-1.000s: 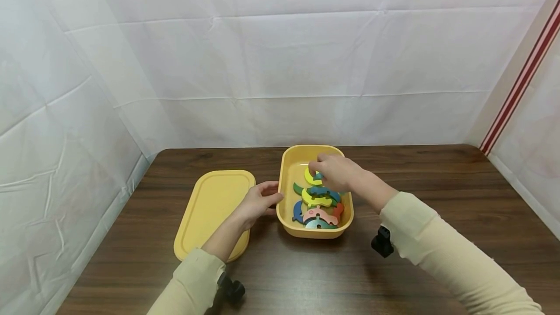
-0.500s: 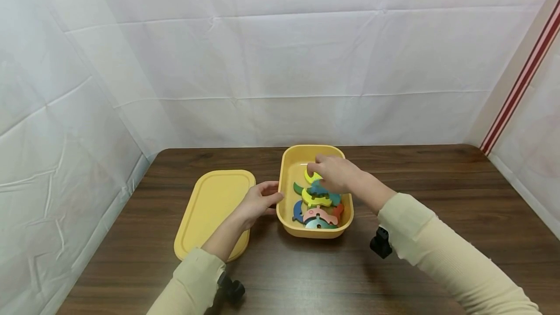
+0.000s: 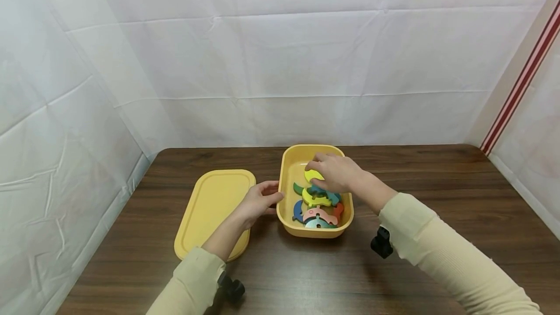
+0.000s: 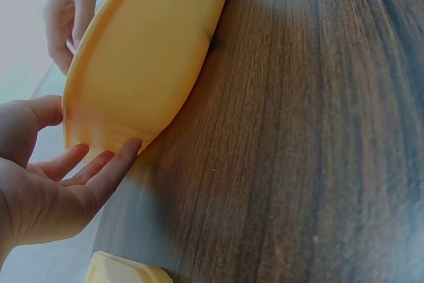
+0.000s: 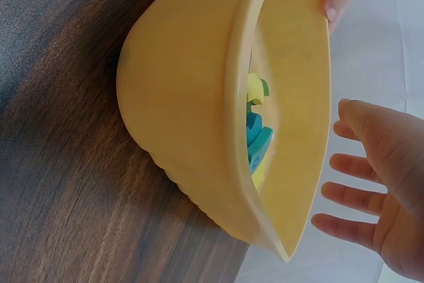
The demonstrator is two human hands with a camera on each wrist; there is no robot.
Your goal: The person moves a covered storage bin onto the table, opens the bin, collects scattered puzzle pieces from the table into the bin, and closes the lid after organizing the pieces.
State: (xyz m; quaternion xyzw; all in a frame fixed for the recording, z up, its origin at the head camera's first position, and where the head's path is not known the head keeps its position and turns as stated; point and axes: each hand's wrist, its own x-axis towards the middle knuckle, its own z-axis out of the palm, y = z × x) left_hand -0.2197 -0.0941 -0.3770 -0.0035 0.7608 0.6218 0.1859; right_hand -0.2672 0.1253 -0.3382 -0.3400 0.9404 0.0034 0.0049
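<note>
A yellow plastic box [image 3: 286,171] stands on the table with several flat, curved, brightly coloured animal-shaped pieces inside. My left hand [image 3: 258,201] holds its left side, thumb at the rim [image 4: 65,97] and fingertips against the outer wall. Over the box's far right part hovers my right hand [image 3: 334,173]; its fingers [image 5: 354,195] are spread and nothing is between them. Beneath it lie a yellow crescent [image 3: 313,175] and a teal piece [image 5: 262,149] resting by a blue one [image 5: 252,126]. Nearer the front are another yellow piece [image 3: 316,199], a pink one [image 3: 321,215] and a red one [image 3: 338,209].
A yellow lid [image 3: 212,208] lies flat on the brown wooden table [image 3: 437,218], left of the box and partly under the left forearm. White sheeting [image 3: 280,62] hangs behind the table and on both sides.
The teal piece near the right fingertips has come down towards the blue piece and been let go. The right fingers have spread. The left hand and box have stayed put.
</note>
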